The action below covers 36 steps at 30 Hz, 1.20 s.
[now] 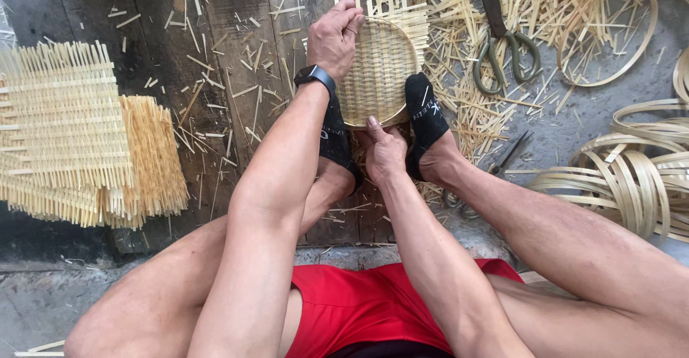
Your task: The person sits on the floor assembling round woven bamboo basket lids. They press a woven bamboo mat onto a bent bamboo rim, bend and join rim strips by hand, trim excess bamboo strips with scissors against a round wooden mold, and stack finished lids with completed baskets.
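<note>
A small round woven bamboo basket (378,71) lies on the ground, pinned between my two feet in black socks (425,110). My left hand (334,36), with a black watch on its wrist, grips the basket's far left rim, fingers curled over the edge. My right hand (384,151) presses on the near rim between the feet, thumb up against the weave. Loose strip ends stick out past the far rim.
Stacked flat woven bamboo mats (79,139) lie at the left on dark wooden boards. Green-handled shears (502,38) rest on bamboo offcuts at the upper right. Coiled bamboo hoops (635,178) pile at the right; a single hoop (610,35) lies above them.
</note>
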Motion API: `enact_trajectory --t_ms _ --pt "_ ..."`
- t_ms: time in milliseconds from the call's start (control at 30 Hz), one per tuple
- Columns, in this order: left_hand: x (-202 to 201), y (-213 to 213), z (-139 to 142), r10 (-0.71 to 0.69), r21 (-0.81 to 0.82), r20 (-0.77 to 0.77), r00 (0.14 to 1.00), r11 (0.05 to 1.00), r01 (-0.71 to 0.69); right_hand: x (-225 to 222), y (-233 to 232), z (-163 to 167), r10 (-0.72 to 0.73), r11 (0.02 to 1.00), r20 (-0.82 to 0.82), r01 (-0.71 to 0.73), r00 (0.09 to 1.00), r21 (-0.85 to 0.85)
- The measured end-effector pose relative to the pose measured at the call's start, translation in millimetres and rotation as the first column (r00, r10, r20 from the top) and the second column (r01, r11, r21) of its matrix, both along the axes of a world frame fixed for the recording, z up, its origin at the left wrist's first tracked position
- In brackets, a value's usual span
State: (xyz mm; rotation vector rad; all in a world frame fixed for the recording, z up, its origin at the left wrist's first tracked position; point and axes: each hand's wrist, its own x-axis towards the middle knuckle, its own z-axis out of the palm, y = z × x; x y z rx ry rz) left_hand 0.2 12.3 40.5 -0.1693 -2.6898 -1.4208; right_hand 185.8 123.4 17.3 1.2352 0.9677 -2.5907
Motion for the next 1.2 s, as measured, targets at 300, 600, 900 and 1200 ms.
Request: enact_trajectory --t_ms 300,600,900,1200 --pt "-6 -7 -5 -0.002 0.022 0.128 0.992 1.000 -0.001 -21 23 84 0.682 -0.276 0.485 -0.421 0.547 0.864" --pt "-13 -14 -28 -0.056 0.107 0.208 0.976 0.994 0.034 -82 27 27 0.766 -0.643 0.587 0.334 0.264 0.689" --pt "-20 -17 -20 -0.170 0.174 0.083 0.982 0.973 0.154 -132 61 51 0.900 -0.411 0.370 0.168 0.231 0.896" --pt "-20 -15 -35 -0.047 0.247 0.425 0.904 0.967 -0.066 -183 74 -15 0.769 0.218 0.084 -0.383 0.634 0.898"
